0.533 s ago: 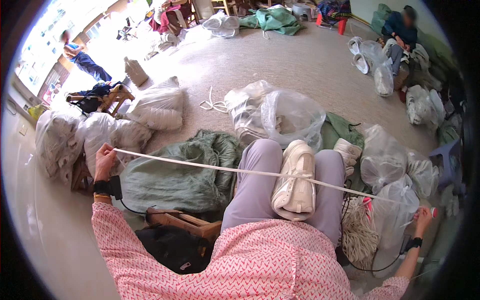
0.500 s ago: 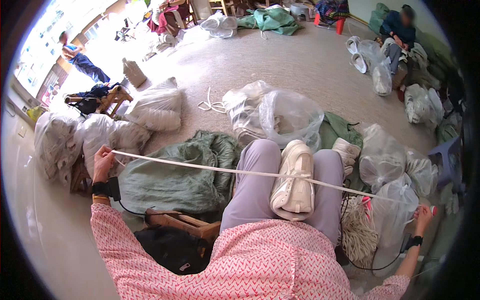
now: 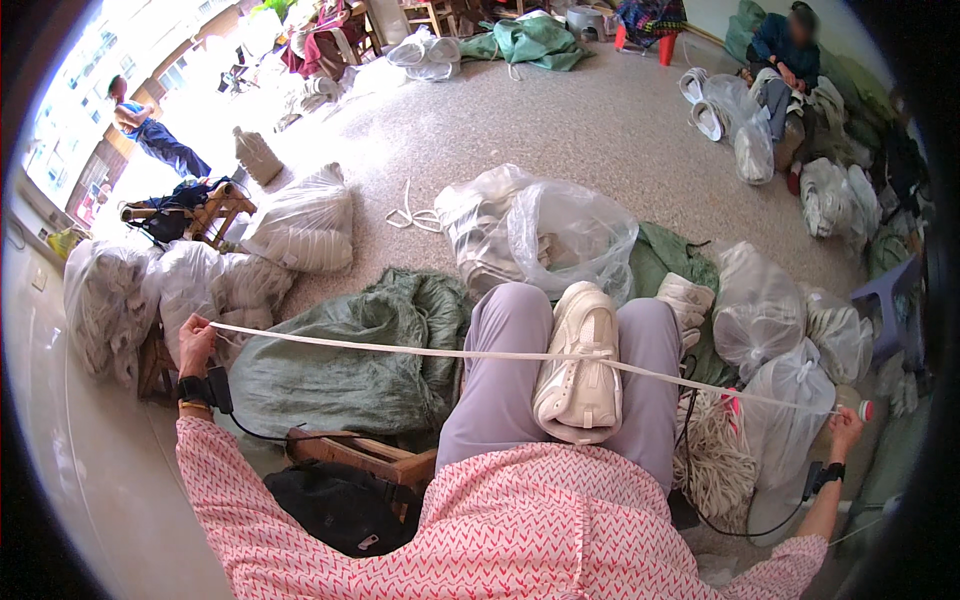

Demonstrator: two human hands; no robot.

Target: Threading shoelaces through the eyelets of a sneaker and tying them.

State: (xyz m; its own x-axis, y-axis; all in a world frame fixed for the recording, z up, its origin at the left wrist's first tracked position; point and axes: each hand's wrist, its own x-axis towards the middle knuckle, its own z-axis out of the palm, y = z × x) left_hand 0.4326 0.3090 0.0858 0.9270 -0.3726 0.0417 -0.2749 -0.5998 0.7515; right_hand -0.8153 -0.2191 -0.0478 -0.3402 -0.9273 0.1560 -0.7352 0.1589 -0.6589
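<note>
A cream sneaker [image 3: 578,405] lies between my knees with its heel end toward me. Its long white shoelace [image 3: 400,348] passes through the eyelets near the tongue and is stretched out to both sides. At far left, my left hand [image 3: 196,343] pinches one end of the lace, a short tail hanging below the fingers. Out to the right, my right hand [image 3: 846,430] is closed on the other end. The lace runs nearly straight across my thighs, sagging very little.
A bundle of loose white laces [image 3: 715,450] hangs by my right knee. Clear bags of shoes [image 3: 570,225] lie ahead, others left and right. A green sack [image 3: 350,355] and a wooden stool [image 3: 365,455] are at my left. One person [image 3: 785,65] sits far right; another [image 3: 150,125] stands far left.
The whole view has shifted slightly, so my left hand and knees appear a little lower and further left. Both hands keep hold of the lace, still drawn out wide.
</note>
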